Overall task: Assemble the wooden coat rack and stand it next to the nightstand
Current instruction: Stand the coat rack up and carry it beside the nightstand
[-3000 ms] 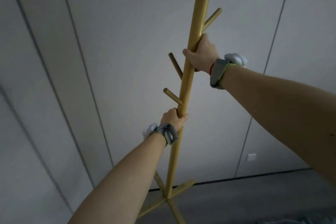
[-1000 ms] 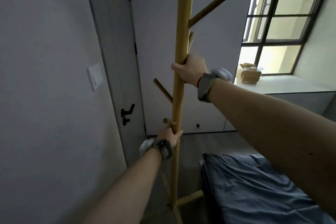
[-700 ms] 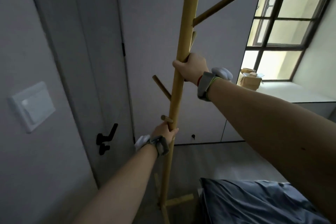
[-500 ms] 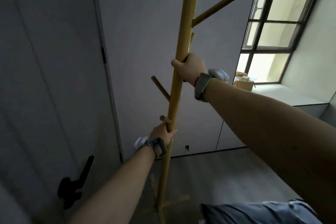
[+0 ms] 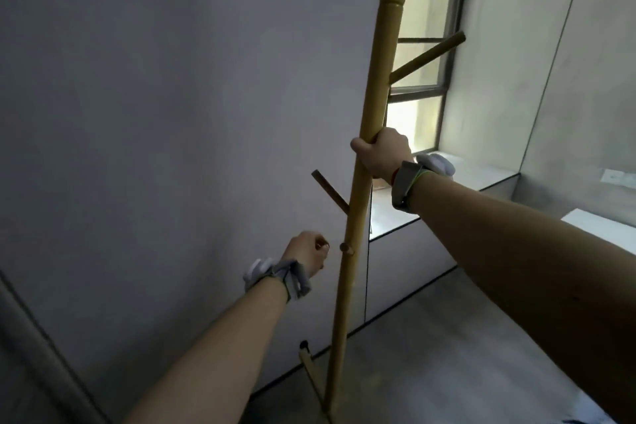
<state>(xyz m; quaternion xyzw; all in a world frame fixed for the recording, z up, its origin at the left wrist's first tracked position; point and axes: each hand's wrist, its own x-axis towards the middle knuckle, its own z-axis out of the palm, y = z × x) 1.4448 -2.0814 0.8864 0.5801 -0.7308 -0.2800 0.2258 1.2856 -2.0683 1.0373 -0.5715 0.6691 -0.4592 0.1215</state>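
Note:
The wooden coat rack (image 5: 373, 89) stands nearly upright in the middle of the view, a yellow pole with pegs pointing left and right and cross feet at the floor. My right hand (image 5: 382, 153) is wrapped around the pole at about mid-height. My left hand (image 5: 308, 256) hangs just left of the pole near a short peg, fingers curled, apart from the wood and holding nothing. No nightstand is in view.
A grey wall panel (image 5: 172, 113) stands close behind and left of the rack. A window (image 5: 425, 45) and a pale sill (image 5: 444, 189) lie to the right. Grey floor (image 5: 447, 354) spreads below right. A white surface (image 5: 599, 220) shows at the right edge.
My left hand has come off the pole and now hangs beside it. The view has swung right, so the door left the frame and the window moved behind the pole. My right hand keeps its grip.

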